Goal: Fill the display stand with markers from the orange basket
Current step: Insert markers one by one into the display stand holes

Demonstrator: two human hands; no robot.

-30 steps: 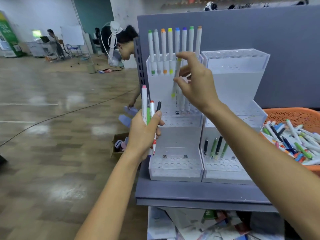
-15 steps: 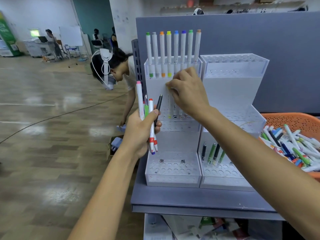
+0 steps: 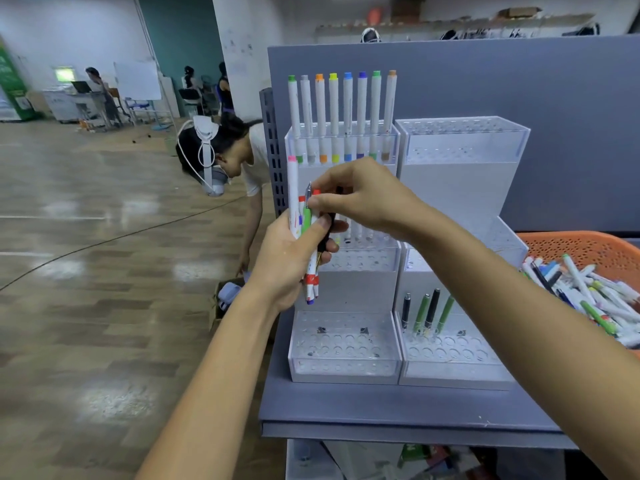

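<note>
Left hand (image 3: 291, 258): clenched round a bundle of markers (image 3: 310, 289), held upright
Right hand (image 3: 367, 199): thumb and forefinger pinch the top of what looks like the red-capped marker (image 3: 316, 192) in that bundle; a green pen's clip sits right beside it, so I am not certain
Display stand (image 3: 360, 289): just behind both hands; top row of markers (image 3: 334, 109) above the right hand, open bottom holes (image 3: 346, 344) below the left hand, four pens (image 3: 427, 310) under the right forearm
Orange basket (image 3: 581, 237): well out beyond the right forearm, heaped with markers, on the counter (image 3: 381, 410)
Step, as I judge it: drawing one marker from the bundle to seat it
Doing it well: loosen the left grip only slightly, pull straight up so neighbours don't follow, then lower it upright into a free hole
</note>
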